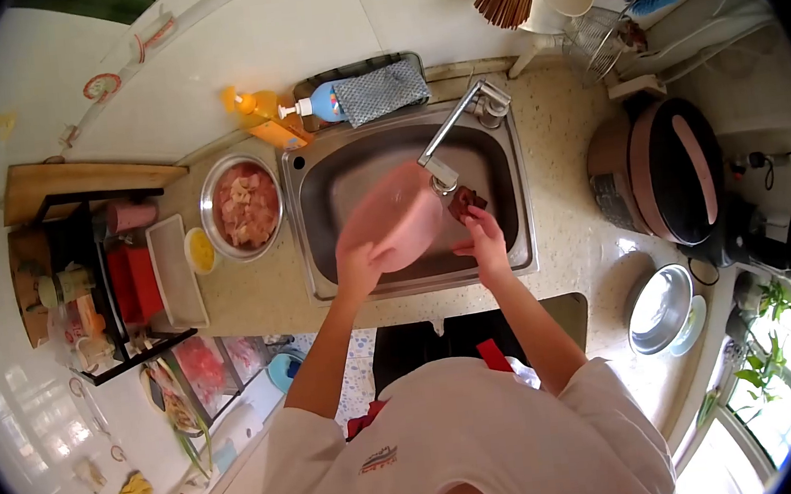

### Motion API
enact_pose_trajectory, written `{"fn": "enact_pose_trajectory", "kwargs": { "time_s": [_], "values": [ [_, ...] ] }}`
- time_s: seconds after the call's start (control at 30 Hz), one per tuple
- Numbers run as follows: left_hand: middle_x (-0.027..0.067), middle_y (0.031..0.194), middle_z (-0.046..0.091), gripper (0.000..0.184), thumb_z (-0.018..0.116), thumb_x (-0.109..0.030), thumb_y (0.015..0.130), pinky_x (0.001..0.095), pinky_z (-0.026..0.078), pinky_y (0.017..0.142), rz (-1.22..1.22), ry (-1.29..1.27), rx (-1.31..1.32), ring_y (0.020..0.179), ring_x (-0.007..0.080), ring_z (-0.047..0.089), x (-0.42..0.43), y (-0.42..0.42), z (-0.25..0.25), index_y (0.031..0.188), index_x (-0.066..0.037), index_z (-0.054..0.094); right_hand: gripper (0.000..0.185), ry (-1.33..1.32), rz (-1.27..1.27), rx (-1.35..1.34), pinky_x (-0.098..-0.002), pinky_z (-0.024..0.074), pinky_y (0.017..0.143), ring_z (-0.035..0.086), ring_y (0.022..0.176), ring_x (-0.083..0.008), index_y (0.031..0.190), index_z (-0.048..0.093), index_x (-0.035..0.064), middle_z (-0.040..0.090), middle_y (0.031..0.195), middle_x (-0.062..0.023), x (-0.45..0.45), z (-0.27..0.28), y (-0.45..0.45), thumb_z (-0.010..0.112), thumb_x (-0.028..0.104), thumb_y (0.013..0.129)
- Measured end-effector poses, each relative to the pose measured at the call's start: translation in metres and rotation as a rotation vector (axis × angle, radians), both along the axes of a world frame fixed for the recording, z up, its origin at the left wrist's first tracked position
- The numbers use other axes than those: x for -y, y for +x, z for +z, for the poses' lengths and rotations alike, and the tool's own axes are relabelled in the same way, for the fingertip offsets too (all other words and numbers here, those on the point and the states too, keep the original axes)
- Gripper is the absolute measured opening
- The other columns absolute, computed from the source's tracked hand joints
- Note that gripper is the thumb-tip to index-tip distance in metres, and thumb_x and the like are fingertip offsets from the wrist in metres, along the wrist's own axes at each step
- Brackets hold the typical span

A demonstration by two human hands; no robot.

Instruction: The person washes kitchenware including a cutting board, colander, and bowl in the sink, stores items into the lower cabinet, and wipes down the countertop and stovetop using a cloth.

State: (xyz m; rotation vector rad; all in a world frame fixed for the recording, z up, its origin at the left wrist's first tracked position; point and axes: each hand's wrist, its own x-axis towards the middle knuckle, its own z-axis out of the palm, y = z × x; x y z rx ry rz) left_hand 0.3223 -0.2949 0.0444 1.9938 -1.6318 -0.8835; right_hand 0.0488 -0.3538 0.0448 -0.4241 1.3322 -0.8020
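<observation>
The left hand (pixel 362 267) grips the near rim of a pink basin (pixel 391 217), tilted over the sink (pixel 323 183) beside the faucet (pixel 447 137), its long axis running from near left to far right. The right hand (pixel 483 246), fingers half curled, meets a dark red piece (pixel 466 204); whether it grips firmly, I cannot tell.

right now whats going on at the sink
A person's left hand holds a pink basin tilted over the sink, beside the faucet. The right hand has a small dark reddish item at its fingertips, too small to identify. A metal bowl of raw meat sits on the counter, left of the sink.
</observation>
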Motion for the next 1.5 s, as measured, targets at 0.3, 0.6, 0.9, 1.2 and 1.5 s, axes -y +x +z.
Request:
{"fn": "enact_pose_trajectory", "kwargs": {
  "time_s": [0.3,0.6,0.9,1.2,1.5],
  "values": [
    [0.0111,0.114,0.071,0.063,0.056,-0.054,0.105,0.0353,0.057,0.086,1.047,-0.001,-1.05,0.097,0.0226,0.069,0.009,0.018,-0.033,0.121,0.006,0.065,0.032,0.066,0.043,-0.212,-0.0303,0.0537,0.069,0.071,0.08,-0.0181,0.131,0.061,0.0078,0.069,0.115,-0.0058,-0.024,-0.036,-0.023,0.059,0.022,0.103],
    [0.0135,0.127,0.068,0.076,0.056,-0.061,0.102,0.038,0.058,0.091,1.249,0.02,-1.006,0.109,0.0236,0.068,0.018,0.011,-0.088,0.132,0.009,0.06,0.03,0.111,0.123,-0.164,-0.0312,0.055,0.073,0.071,0.082,-0.0187,0.128,0.064,0.006,0.068,0.117,-0.0076,-0.051,-0.046,-0.006,0.058,0.022,0.104],
    [0.0131,0.12,0.071,0.073,0.059,-0.059,0.101,0.0369,0.059,0.085,1.27,0.013,-1.14,0.102,0.0231,0.07,0.009,0.021,-0.101,0.124,0.01,0.065,0.031,0.118,0.093,-0.196,-0.0306,0.0555,0.074,0.071,0.082,-0.0185,0.13,0.064,0.0043,0.069,0.116,-0.0093,-0.054,-0.037,-0.006,0.058,0.021,0.104],
    [0.0149,0.124,0.07,0.073,0.06,-0.058,0.101,0.0381,0.058,0.091,1.193,0.002,-0.982,0.107,0.0257,0.07,0.012,0.034,-0.065,0.125,0.011,0.063,0.02,-0.494,0.301,-0.548,-0.0286,0.0537,0.074,0.067,0.077,-0.0178,0.117,0.067,0.0017,0.072,0.104,-0.0089,-0.029,0.006,0.023,0.065,0.008,0.098],
    [0.0147,0.145,0.056,0.072,0.053,-0.054,0.106,0.0415,0.05,0.105,1.1,0.014,-1.184,0.127,0.027,0.06,-0.039,0.046,0.013,0.146,0.005,0.046,0.053,-1.268,0.49,-1.376,-0.0491,0.0466,0.098,0.057,0.121,-0.033,0.126,0.067,0.0149,0.062,0.129,-0.0087,0.156,0.112,0.124,0.082,0.018,0.075]
  ]
}}
